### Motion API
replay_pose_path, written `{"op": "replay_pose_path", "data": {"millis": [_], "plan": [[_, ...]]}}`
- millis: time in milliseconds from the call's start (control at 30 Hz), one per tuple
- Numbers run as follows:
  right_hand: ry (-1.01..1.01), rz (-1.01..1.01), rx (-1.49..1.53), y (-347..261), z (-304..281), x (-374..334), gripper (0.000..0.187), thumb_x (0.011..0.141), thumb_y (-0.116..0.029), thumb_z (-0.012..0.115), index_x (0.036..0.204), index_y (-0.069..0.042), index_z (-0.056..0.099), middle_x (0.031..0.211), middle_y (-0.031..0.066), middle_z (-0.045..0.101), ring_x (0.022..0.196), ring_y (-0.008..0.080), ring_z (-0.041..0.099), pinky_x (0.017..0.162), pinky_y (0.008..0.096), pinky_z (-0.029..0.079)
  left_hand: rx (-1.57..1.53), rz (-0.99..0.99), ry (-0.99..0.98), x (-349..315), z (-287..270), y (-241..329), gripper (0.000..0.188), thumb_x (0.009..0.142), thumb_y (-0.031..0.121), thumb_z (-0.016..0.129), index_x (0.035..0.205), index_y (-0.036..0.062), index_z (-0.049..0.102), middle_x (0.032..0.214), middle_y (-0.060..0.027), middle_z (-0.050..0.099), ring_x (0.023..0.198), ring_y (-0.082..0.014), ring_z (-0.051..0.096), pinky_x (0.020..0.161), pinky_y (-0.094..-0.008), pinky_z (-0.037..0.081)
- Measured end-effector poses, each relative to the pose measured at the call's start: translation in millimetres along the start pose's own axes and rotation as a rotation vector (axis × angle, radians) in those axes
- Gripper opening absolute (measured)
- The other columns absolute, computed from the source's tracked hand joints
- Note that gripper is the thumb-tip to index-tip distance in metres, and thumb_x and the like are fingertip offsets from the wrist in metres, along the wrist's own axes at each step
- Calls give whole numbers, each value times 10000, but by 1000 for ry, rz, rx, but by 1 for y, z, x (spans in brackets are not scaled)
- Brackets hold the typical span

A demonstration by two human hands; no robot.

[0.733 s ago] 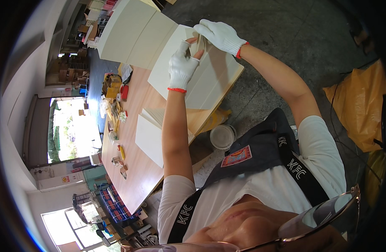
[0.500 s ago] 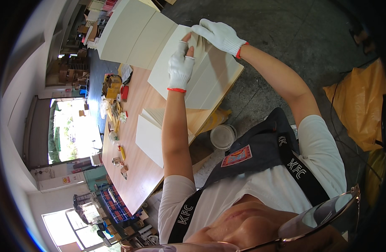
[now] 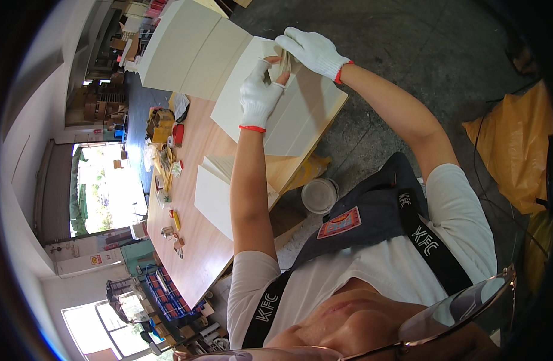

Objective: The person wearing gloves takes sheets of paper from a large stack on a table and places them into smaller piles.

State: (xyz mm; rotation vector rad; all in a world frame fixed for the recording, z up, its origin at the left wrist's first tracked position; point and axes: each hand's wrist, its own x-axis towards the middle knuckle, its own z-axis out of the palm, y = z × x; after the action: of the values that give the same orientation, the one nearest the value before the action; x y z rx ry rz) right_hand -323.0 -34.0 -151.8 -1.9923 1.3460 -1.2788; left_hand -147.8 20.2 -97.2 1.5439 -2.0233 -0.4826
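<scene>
A long counter with a pinkish wood-grain top carries creased, off-white cardboard sheets at its far end. A smaller stack of plain white sheets lies mid-counter. Above the counter's far end, the white-gloved right hand rests against bent-up sheet edges, its grip hidden; the white-gloved left hand has thumb and finger parted beside them, any pinch unclear.

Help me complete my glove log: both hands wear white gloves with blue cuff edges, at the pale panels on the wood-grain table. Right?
No: the cuff edges are red, not blue, as the head view shows. The left hand and right hand do wear white gloves, at the pale panels on the wood-grain table.
</scene>
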Motion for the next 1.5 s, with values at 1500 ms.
{"op": "replay_pose_path", "data": {"millis": [1500], "plan": [[17,127,202,-7,-16,-8,426,961,-486,499,852,-80,566,732,79,553,672,243,532,658,371,419,213,211,26,-2,0,3,477,867,198,687,1330,223,578,878,-84,689,651,-165,650,676,-311,525]]}}
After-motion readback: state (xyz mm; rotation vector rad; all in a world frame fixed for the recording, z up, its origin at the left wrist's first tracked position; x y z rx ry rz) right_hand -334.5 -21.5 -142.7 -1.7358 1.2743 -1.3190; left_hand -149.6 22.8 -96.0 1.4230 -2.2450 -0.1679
